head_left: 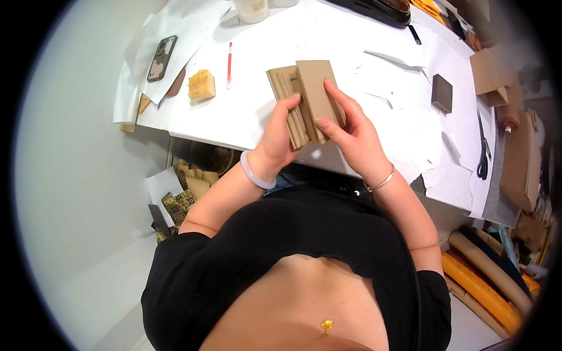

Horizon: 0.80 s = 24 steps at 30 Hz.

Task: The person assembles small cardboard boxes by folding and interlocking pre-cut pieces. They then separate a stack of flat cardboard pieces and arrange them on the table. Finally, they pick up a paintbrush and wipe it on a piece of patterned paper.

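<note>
Your left hand (277, 134) is curled firmly around a stack of narrow, layered tan cardboard pieces (298, 131), its thumb pressed on the upper side. Your right hand (356, 131) grips a flat, rectangular tan cardboard panel (314, 85), thumb on the broad face and fingers along the far right edge. The panel overlaps the stack's right side — whether the two are joined, you cannot tell from here.

Take the pale yellow, roughly cube-shaped block (202, 86) on the white-topped table (228, 120) as your landmark. The cardboard stack and panel are to its right, in front of you; whether they touch the tabletop is unclear. Just right of the block and a little farther from you lies a slim red-and-white pen (229, 65). To its left and farther off, a phone in a dark patterned case (162, 58) rests on white paper (132, 76). Well to the block's right — past your hands — sits a dark brown rectangular block (442, 93); farther right than that, and nearer you, lie black-handled scissors (483, 155). Beyond the yellow block and to its right stands a whitish cup (252, 10).
</note>
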Each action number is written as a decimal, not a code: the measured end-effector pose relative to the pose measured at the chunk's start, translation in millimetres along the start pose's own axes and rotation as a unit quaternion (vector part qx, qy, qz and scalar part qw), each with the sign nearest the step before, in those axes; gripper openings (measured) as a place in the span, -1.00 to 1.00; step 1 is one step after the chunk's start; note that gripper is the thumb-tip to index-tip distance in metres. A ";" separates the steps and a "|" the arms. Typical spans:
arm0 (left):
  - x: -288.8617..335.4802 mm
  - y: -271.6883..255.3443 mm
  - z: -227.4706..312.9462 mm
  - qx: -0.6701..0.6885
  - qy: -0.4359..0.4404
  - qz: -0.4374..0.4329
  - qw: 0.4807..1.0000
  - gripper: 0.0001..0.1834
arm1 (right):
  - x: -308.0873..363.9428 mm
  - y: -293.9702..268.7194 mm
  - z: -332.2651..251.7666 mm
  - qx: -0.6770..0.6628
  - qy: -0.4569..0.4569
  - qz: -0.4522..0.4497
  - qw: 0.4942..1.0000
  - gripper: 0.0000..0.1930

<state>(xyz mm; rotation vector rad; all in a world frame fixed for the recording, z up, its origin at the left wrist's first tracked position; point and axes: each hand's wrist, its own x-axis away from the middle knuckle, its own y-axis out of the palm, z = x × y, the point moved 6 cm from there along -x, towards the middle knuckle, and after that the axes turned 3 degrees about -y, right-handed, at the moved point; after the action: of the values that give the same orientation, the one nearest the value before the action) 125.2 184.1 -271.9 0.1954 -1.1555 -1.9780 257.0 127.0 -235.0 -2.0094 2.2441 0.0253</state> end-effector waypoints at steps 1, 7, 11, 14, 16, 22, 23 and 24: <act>-3.7 -1.3 4.0 -0.033 0.014 0.037 0.999 -0.42 | -4.8 -0.3 -0.6 0.036 -0.001 0.002 0.999 -0.24; -14.9 -25.1 18.2 -0.178 0.061 0.154 0.970 -0.43 | -24.3 6.5 -8.3 0.194 -0.052 0.031 0.979 -0.15; -12.3 -28.4 16.1 -0.202 0.046 0.187 0.960 -0.46 | -36.0 12.0 1.5 0.287 0.006 -0.008 0.958 -0.14; -11.7 -39.0 18.1 -0.243 0.021 0.195 0.950 -0.27 | -41.1 15.1 7.0 0.363 0.008 -0.028 0.931 -0.15; -8.8 -44.4 22.3 -0.307 0.072 0.145 0.938 -0.18 | -40.8 17.3 12.2 0.388 -0.020 -0.032 0.921 -0.16; 19.6 -43.3 60.0 -0.727 0.183 0.166 0.641 0.08 | -35.8 25.3 8.7 0.450 -0.075 -0.056 0.888 -0.19; 20.3 -43.2 70.3 -0.760 0.214 0.161 0.592 0.11 | -36.1 27.0 9.0 0.449 -0.082 -0.053 0.888 -0.20; 18.6 -46.6 78.8 -0.758 0.195 0.150 0.604 0.12 | -36.9 28.6 9.7 0.448 -0.089 -0.050 0.888 -0.21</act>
<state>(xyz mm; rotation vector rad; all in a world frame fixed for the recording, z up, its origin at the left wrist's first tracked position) 47.3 234.0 -259.0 -0.4301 0.9288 -1.7927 233.4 167.7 -242.7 -1.5003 1.5646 -0.6756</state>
